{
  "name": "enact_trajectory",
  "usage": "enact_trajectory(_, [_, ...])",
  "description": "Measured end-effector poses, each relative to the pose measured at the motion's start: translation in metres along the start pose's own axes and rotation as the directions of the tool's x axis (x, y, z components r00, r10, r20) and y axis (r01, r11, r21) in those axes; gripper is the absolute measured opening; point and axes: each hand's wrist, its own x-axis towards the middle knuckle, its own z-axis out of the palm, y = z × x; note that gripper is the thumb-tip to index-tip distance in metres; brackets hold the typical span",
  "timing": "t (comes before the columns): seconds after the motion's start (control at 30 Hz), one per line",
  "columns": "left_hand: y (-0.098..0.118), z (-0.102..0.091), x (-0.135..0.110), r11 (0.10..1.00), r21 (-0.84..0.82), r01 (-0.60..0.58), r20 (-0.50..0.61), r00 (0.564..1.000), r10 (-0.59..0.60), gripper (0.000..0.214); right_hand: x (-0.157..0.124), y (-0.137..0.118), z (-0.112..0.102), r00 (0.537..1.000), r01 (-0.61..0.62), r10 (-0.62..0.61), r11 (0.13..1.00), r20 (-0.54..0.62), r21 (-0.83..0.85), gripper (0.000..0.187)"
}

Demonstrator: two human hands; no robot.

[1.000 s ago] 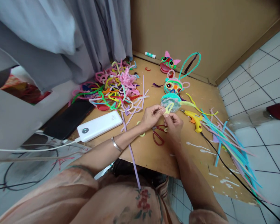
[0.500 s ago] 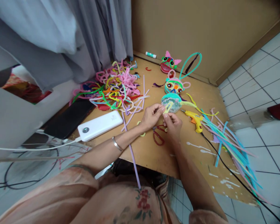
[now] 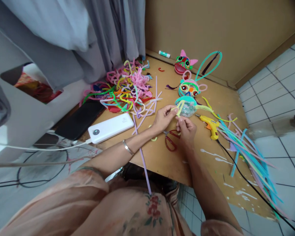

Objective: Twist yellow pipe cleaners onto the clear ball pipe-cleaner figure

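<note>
My left hand [image 3: 165, 118] pinches a bent pale yellow pipe cleaner [image 3: 181, 105] between thumb and fingers. At its lower end my right hand [image 3: 187, 128] is closed, thumb against the fingertips. The strip forms a narrow loop pointing upward. Just behind it lies a clear rounded piece with a turquoise fuzzy rim [image 3: 186, 100], partly covered by the loop. Red-handled scissors [image 3: 170, 144] rest below my hands, their blades partly hidden by my left hand. Another short yellow piece [image 3: 153, 139] curves out beneath my left wrist.
A yellow glue gun [image 3: 211, 127] lies right of my hands, beside a bundle of pipe cleaners [image 3: 245, 154]. Two decorated animal heads [image 3: 188, 88] stand behind. Leftward are a tangled pipe cleaner heap [image 3: 130, 87], a white power bank [image 3: 110, 127] and a black phone-like slab [image 3: 77, 121].
The camera view has shifted slightly, so the scene sits farther right. More of the yellow loop shows above my fingers. Both hands stay together at the pipe cleaner.
</note>
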Motion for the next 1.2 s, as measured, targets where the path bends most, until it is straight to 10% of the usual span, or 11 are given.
enact_trajectory(1.2, [0.0002, 0.0015, -0.0062, 0.987, 0.144, -0.067, 0.092, 0.994, 0.054, 0.040, 0.0002, -0.0059, -0.0005, 1.000, -0.010, 0.009, 0.997, 0.011, 0.073, 0.030])
